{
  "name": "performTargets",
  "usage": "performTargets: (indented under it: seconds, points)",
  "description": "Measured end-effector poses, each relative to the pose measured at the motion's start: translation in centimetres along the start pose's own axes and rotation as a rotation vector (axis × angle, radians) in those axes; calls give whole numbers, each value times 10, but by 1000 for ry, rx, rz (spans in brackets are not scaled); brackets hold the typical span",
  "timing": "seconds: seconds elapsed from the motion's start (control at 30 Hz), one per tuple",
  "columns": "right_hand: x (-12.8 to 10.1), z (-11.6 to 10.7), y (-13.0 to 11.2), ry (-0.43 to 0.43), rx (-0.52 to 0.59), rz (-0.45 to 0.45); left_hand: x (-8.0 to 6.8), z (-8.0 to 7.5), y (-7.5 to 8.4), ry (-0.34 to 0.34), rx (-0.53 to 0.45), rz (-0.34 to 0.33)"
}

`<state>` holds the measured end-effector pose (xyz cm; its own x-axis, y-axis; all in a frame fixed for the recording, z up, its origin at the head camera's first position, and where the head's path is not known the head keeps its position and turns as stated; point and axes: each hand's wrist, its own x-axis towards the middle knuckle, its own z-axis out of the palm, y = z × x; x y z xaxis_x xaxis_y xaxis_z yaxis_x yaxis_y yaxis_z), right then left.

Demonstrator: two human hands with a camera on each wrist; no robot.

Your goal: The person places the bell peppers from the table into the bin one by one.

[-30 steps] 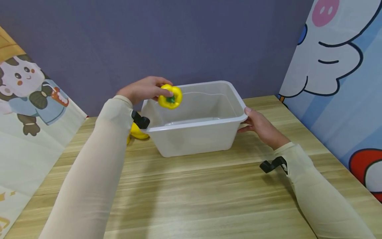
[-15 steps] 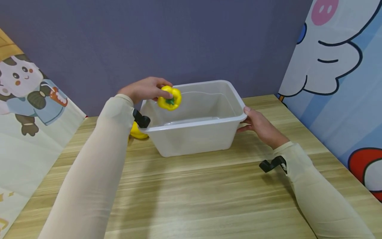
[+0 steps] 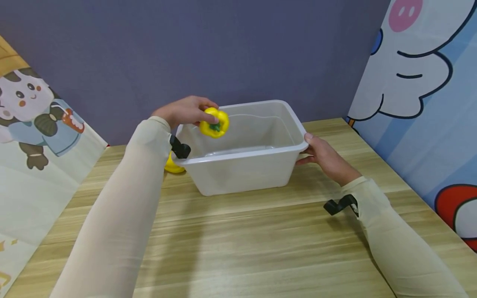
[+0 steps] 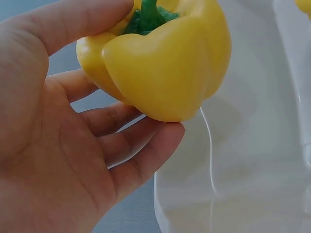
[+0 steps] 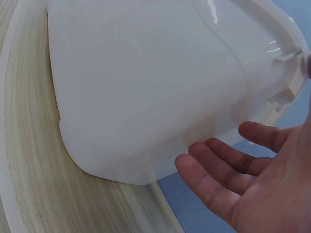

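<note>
Two hands work at a white plastic tub (image 3: 244,149) on the wooden table (image 3: 238,240). From the head view, the left hand (image 3: 184,111) holds a yellow bell pepper (image 3: 214,122) in the air above the tub's left rim, and a second yellow object (image 3: 173,164) lies on the table just left of the tub, half hidden by the sleeve. Only the left wrist view shows the grip: thumb and fingers (image 4: 146,150) curl round the pepper, green stem (image 4: 148,15) upward. The right hand (image 3: 326,159) rests at the tub's right rim; the right wrist view shows its fingers (image 5: 214,170) relaxed and slightly apart, just beside the tub's outer wall.
</note>
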<state>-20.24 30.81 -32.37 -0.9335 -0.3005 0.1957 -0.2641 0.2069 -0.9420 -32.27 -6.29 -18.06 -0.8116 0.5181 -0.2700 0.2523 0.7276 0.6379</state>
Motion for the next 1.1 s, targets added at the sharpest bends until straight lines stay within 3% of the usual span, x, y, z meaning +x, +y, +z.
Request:
performTargets:
  seconds: [0.4,0.67,1.1]
  points:
    - [1,-1,3,-6,3,-5,-3,-1,-1,22,-80,-4]
    - [1,0,2,-6,1,12,-4,-1,-2,-2,-85,-16]
    - [1,0,-1,1,9,3,-16,-4,-10,29,-139,55]
